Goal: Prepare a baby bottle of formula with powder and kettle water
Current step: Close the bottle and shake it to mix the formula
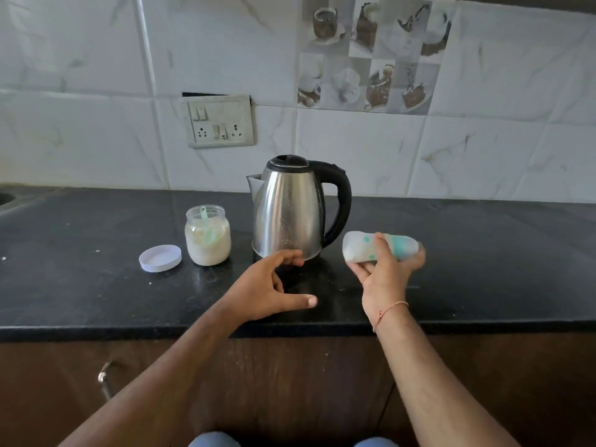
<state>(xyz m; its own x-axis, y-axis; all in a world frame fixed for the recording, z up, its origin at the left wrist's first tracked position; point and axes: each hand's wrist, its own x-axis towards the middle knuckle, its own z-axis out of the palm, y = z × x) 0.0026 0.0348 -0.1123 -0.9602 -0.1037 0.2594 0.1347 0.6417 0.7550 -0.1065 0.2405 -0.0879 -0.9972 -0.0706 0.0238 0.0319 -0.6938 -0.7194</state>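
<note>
My right hand (385,274) grips a baby bottle (361,248) lying sideways in the air, right of the kettle; it looks blurred and holds whitish liquid, with green marks and a teal collar. My left hand (274,287) hovers over the black counter in front of the steel kettle (290,211), fingers loosely curved and holding nothing. The kettle stands upright with its black lid closed and handle to the right. An open glass jar of formula powder (208,235) stands left of it, with a green scoop (209,233) inside.
The jar's white lid (160,258) lies on the counter (96,285) left of the jar. A wall socket panel (221,124) sits on the tiled wall behind. A sink edge (6,198) shows at far left. Brown cabinet fronts run below the counter edge.
</note>
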